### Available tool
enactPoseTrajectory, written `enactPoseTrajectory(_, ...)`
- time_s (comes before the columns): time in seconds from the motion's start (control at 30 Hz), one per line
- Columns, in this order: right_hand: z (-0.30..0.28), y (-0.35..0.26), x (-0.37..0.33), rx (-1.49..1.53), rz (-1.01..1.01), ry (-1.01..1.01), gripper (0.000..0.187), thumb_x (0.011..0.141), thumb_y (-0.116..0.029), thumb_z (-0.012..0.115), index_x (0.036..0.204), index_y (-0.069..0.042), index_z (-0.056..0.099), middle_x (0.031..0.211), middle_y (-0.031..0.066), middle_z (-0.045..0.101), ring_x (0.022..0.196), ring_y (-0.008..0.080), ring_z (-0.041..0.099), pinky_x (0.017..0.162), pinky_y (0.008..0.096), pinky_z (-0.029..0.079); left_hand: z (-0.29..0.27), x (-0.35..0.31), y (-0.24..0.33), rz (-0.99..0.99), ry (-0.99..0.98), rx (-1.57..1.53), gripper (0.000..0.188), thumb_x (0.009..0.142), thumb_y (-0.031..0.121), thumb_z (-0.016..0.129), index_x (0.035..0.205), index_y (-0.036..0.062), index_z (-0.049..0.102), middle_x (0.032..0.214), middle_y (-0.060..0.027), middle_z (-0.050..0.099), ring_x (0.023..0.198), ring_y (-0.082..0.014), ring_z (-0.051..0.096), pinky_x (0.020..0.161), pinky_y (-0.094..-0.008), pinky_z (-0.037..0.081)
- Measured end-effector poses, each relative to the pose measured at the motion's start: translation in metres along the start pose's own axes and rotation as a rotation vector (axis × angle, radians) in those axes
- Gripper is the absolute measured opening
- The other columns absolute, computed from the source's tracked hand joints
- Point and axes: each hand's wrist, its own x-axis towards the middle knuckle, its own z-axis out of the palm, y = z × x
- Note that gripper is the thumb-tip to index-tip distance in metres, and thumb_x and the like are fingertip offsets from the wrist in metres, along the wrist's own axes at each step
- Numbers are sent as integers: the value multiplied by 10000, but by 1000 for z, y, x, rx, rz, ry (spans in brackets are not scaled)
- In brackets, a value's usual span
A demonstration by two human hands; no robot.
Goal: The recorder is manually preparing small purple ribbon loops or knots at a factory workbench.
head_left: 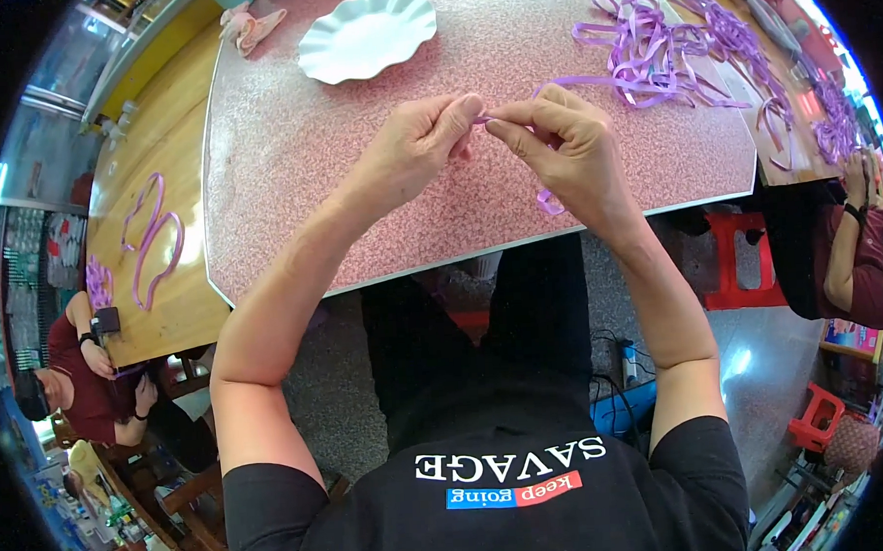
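Observation:
Above the pink speckled table [311,212], both hands pinch a purple ribbon [482,119] between them. My left hand [421,143] has its thumb and fingers pressed together on one part of it. Close beside it, my right hand [564,142] grips the ribbon between thumb and forefinger. One length of purple ribbon [581,79] runs from behind the right hand toward a tangled pile of purple ribbons [648,45] at the far right. A short loop [550,204] shows below the right hand. The exact fold between the fingertips is too small to make out.
A white scalloped plate [367,37] and a crumpled pinkish cloth [250,28] lie at the far left. More purple ribbon [154,239] rests on the wooden table [149,131]. People sit at both sides. A red stool [741,262] stands at the right.

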Motion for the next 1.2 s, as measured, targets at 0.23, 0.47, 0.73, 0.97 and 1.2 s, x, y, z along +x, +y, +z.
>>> enactPoseTrajectory(0.23,3,-2,-3,102,112,-39,125,854,-119,744,956,-48,750,711,-37,540,642,43,429,532,229,329,7,-17,-1,104,47,-91,314,1041,312,452,1038,24,577,930,-59,583,915,-127,565,851,-287,469)
enactPoseTrajectory(0.47,1,5,0,422,306,-117,164,890,-139,714,1010,-27,722,771,-33,613,650,28,485,555,188,378,0,-25,-2,67,-20,-327,233,993,250,577,1042,22,576,936,-41,598,962,-109,567,871,-269,457)
enactPoseTrajectory(0.73,-3,-5,6,883,691,-115,148,893,-169,712,959,-38,702,697,-58,557,524,-1,377,450,163,259,5,-37,-2,83,18,-783,155,868,178,743,939,72,654,975,-52,664,904,-99,579,851,-274,465)
enactPoseTrajectory(0.97,26,-16,-10,770,583,-17,244,869,-235,753,944,-6,712,774,11,654,667,39,523,571,189,408,14,-35,4,265,366,-383,89,878,127,711,917,67,658,990,-41,671,892,-128,581,843,-291,468)
enactPoseTrajectory(1.2,14,-12,-7,759,608,-119,219,891,-244,727,910,-27,710,714,-27,604,556,13,428,473,180,312,-1,-30,13,740,335,648,99,838,81,704,882,47,622,974,-68,641,951,-205,569,796,-337,483)
